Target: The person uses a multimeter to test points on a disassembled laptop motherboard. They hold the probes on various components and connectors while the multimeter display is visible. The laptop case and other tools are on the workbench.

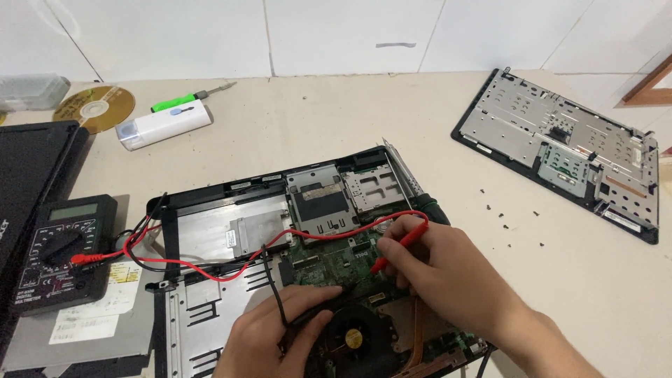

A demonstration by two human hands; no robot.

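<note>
An opened laptop base (210, 231) lies in front of me with its green circuit board (336, 262) and a round black fan (353, 339) exposed. My right hand (441, 269) pinches a red probe (399, 245), its tip down on the board. My left hand (276, 336) grips a black probe (315, 311) lying just above the fan. Red and black leads (175, 262) run left across the base to a black multimeter (59, 252) on the table.
A removed laptop cover (567, 150) lies at the right, with several small screws (500, 210) scattered near it. A green-handled screwdriver (185, 100), a white box (164, 124) and a gold disc (94, 107) sit at the back left. A black laptop (31, 168) lies at the far left.
</note>
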